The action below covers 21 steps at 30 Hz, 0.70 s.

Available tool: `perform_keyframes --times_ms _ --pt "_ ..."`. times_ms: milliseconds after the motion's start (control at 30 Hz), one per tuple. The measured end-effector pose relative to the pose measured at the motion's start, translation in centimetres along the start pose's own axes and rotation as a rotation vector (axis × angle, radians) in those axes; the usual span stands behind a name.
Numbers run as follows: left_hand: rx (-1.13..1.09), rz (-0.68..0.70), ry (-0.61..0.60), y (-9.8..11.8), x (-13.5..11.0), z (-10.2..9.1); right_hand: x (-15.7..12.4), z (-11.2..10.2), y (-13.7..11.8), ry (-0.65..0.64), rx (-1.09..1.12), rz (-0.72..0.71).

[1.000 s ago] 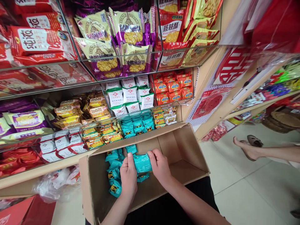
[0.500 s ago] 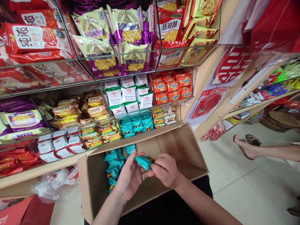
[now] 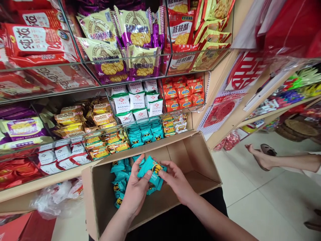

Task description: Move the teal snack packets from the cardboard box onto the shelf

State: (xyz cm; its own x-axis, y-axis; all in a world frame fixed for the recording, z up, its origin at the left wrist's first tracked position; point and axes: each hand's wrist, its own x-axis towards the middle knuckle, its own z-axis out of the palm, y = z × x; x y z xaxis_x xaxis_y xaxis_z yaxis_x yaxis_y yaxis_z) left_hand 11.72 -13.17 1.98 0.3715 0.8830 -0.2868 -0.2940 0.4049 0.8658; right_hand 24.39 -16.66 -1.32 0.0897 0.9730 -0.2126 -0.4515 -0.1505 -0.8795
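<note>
An open cardboard box (image 3: 200, 160) rests on my lap, with several teal snack packets (image 3: 120, 177) piled in its left part. Above the box, my left hand (image 3: 136, 189) and my right hand (image 3: 177, 182) together hold a small stack of teal snack packets (image 3: 151, 170), fingers curled around it from both sides. The stack faces up, showing a yellow and black logo. More of the same teal packets (image 3: 146, 132) fill a compartment of the glass-fronted shelf just beyond the box.
Glass shelves (image 3: 100, 83) hold red, purple-yellow, white and orange snack packs. Another person's bare foot and sandal (image 3: 263, 155) stretch in from the right over the tiled floor. A red box (image 3: 22, 227) and a plastic bag (image 3: 57, 201) lie at lower left.
Both hands lifted the teal packets out of the box's pile and turned them from edge-on to face-up. The view has shifted slightly.
</note>
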Motion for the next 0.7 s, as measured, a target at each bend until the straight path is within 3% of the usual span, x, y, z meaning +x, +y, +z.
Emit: perform_keyframes --times_ms 133,300,433,533,600,700 --pt "0.239 -0.023 -0.040 -0.1 -0.2 -0.8 0.3 -0.9 -0.3 -0.170 -0.191 -0.042" --pt "0.320 -0.006 -0.062 -1.0 -0.3 -1.7 0.5 -0.7 0.1 -0.057 -0.165 0.001" --pt "0.701 0.041 -0.182 -1.0 -0.3 -2.7 1.1 -0.8 -1.3 -0.157 -0.410 -0.054" --pt "1.031 0.223 -0.225 0.8 -0.1 -3.7 2.3 -1.1 -3.8 -0.333 -0.680 -0.154" --pt "1.182 0.360 -0.176 2.8 0.5 -5.0 3.8 -1.3 -5.6 -0.389 -0.700 -0.196" --pt "1.410 0.510 0.049 6.1 2.4 -8.4 7.2 -1.9 -7.6 -0.225 -0.570 -0.191"
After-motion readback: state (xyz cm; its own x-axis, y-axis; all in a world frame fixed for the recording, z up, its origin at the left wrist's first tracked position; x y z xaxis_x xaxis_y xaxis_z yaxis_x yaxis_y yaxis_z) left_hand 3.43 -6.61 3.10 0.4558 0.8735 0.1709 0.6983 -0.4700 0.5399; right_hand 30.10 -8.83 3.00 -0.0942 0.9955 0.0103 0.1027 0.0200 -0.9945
